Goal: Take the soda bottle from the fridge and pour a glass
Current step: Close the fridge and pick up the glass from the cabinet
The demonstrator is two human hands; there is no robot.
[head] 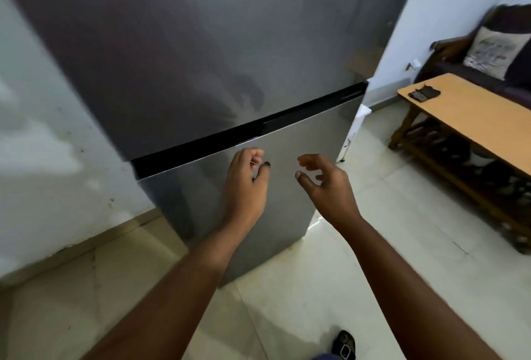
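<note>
A tall grey steel fridge [201, 43] fills the middle of the view, both its doors closed. A black gap [258, 127] runs across it between the upper and the lower door. My left hand [247, 184] hangs in front of the top of the lower door, fingers loosely curled and holding nothing. My right hand [324, 178] is just to its right at the same height, fingers spread and bent, also holding nothing. Neither hand clearly touches the door. No soda bottle and no glass are in sight.
A low wooden table [474, 118] stands to the right with a small dark object [424, 93] on it and a shelf underneath. Behind it is a dark sofa with a cushion [497, 52]. A pale wall [43, 135] flanks the fridge on the left. The floor is light tile.
</note>
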